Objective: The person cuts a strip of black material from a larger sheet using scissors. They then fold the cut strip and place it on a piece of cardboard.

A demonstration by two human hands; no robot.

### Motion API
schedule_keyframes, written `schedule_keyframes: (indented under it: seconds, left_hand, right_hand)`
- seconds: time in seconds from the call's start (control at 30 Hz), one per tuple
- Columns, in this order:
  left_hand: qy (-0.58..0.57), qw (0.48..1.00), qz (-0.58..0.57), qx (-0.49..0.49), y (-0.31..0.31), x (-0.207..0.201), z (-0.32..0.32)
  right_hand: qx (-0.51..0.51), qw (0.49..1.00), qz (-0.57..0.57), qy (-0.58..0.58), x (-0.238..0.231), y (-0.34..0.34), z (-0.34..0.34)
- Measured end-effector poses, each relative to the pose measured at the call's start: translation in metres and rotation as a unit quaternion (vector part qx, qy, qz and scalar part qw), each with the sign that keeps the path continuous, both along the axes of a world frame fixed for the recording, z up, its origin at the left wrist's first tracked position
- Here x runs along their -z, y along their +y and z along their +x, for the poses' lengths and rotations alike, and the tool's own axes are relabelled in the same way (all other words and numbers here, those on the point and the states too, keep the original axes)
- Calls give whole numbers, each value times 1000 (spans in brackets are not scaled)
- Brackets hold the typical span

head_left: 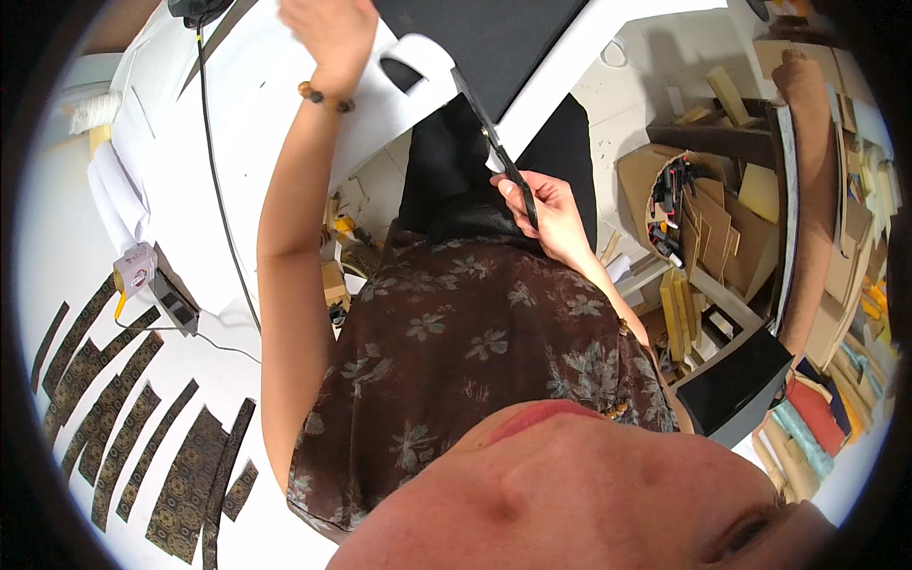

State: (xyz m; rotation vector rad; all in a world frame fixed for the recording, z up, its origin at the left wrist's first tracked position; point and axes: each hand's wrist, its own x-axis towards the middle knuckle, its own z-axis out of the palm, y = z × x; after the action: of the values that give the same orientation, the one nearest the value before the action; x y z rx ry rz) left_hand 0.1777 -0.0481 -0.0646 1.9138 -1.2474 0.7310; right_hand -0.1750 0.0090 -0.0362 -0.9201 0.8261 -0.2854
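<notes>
My right hand point(551, 209) is closed around the handles of long dark scissors point(494, 138). Their blades point up and left, lying along the edge of a white sheet point(408, 104) in front of my lap. A strip of that sheet curls up in a loop beside the blade tips. Beyond the scissors, a large black sheet point(475, 43) lies on the white material. My left hand point(332, 38), with a beaded bracelet at its wrist, is stretched out over the white sheet at the upper edge. Its fingers look extended and a little blurred, and nothing shows in it.
Patterned dark fabric strips point(123, 427) lie on the white table at left. A black cable point(207, 142) runs down past my left arm. To the right stand a cardboard box point(636, 176) with tools and a wooden rack point(679, 304) with board offcuts. Another arm point(807, 142) shows at right.
</notes>
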Motion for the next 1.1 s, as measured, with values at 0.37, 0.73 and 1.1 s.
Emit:
schedule_keyframes:
  seconds: [0.37, 0.73, 1.1]
  left_hand:
    - [78, 899, 349, 252, 33, -26, -15]
    - [48, 906, 330, 260, 43, -33, -18]
    - [36, 915, 318, 247, 46, -33, -21]
  right_hand:
    - [-5, 1000, 24, -1, 1, -4, -4]
    - [-30, 999, 28, 18, -4, -4, -7]
    - [-16, 996, 36, 80, -17, -1, -3]
